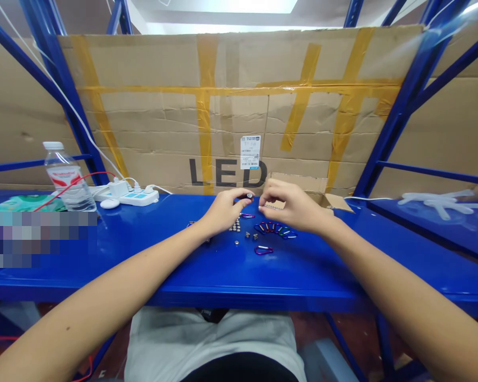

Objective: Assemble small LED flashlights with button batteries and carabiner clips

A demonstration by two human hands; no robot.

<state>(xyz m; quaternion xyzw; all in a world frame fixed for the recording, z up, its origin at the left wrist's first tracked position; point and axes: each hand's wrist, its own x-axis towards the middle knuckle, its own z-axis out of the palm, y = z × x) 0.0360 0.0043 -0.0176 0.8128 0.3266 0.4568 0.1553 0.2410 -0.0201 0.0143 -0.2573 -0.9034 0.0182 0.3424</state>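
My left hand (223, 210) is raised just above the blue shelf (151, 254), its thumb and fingers pinching a small silver metal piece (249, 196). My right hand (292, 207) is close beside it with curled fingers, its fingertips pinched near that same piece; what it holds is too small to make out. Below the hands lie several coloured carabiner clips (274, 229), one purple clip (263, 250) apart in front, and several small silver metal pieces (236, 226).
A water bottle (66, 178) stands at the left by a white power strip (133, 195) with plugged chargers and a red wire. A taped cardboard wall marked LED (227, 172) backs the shelf. Blue rack posts rise on both sides. White gloves (438, 201) lie far right.
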